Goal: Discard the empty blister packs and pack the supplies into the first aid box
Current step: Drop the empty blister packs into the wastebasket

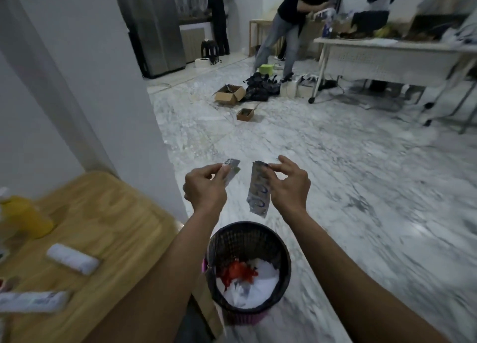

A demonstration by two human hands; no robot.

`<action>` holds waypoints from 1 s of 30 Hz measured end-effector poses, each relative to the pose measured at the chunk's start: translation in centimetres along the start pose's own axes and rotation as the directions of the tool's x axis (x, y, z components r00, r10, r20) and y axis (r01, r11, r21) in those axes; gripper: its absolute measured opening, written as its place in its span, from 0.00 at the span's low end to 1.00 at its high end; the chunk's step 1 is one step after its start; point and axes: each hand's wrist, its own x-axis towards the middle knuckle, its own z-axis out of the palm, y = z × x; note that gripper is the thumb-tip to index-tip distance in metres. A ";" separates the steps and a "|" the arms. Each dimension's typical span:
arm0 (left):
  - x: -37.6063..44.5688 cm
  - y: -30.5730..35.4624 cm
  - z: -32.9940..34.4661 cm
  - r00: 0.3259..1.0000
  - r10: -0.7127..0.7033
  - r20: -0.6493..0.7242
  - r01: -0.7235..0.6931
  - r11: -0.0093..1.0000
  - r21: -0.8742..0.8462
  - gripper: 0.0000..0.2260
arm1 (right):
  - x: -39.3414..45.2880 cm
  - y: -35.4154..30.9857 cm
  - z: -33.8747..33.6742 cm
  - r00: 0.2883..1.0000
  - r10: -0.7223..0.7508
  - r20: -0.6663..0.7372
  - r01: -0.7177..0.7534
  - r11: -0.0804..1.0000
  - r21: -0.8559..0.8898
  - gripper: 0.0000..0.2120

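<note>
Above a round black woven waste basket (233,314), left hand (205,187) pinching a crumpled silver foil blister pack (233,167), right hand (290,185) pinching a longer silver blister strip (258,194) by its top, white gauze roll (73,258) on wooden tabletop (116,226) left of basket

Floor (361,187) open right, blocked left
Basket (247,237) lower centre open from above; wooden table (111,213) crowds lower left, wall corner (144,110) stands upper left.

Blurred yellow bottle (24,215) (partly beyond the left edge), illegible lettering on tube (33,301)
</note>
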 end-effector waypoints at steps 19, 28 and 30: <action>-2.3 -17.3 7.3 0.937 -0.348 0.016 0.342 0.928 0.149 0.09 | -3.3 17.8 2.6 0.907 0.418 0.059 -0.406 0.902 -0.150 0.08; -1.2 -20.5 7.8 0.908 -0.409 0.091 0.389 0.903 0.180 0.19 | -4.4 21.3 5.0 0.846 0.513 0.146 -0.466 0.844 -0.265 0.25; -1.0 -20.9 7.7 0.916 -0.391 0.092 0.364 0.904 0.223 0.21 | -4.5 21.6 5.2 0.842 0.517 0.154 -0.468 0.842 -0.269 0.27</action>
